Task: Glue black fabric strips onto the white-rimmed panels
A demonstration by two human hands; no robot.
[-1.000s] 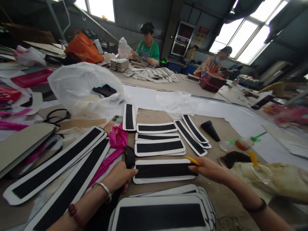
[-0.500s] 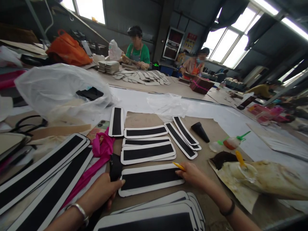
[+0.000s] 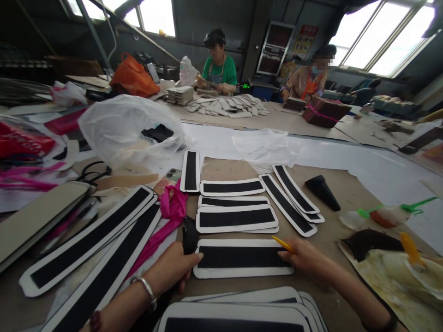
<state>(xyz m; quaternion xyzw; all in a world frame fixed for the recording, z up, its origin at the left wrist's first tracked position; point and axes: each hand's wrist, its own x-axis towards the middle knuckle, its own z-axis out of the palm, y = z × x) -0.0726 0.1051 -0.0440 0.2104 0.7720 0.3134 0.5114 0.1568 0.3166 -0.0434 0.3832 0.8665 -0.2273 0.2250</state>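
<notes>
A white-edged strip with a black centre (image 3: 242, 257) lies crosswise in front of me. At its left end, my left hand (image 3: 175, 267) is closed, with the thumb on top of the edge and the other fingers partly hidden. My right hand (image 3: 306, 255) grips a slim yellow pointed tool (image 3: 282, 243), its tip sticking out to the left, while the fingers touch the strip's right end. Beyond lies a small stack of similar strips (image 3: 237, 216). Nearer to me, a larger pile (image 3: 235, 325) overlaps the bottom of the view.
Longer strips (image 3: 93, 240) and pink cloth (image 3: 173, 200) lie on the left. A clear plastic bag (image 3: 128, 124) sits behind them. To the right are a black cone (image 3: 322, 192), small bottles (image 3: 389, 216) and a glue-stained container (image 3: 391, 272). Two people work across the table.
The camera view has swung left, so everything appears further right. Both hands keep their places at the strip's ends, and the strip looks more level now.
</notes>
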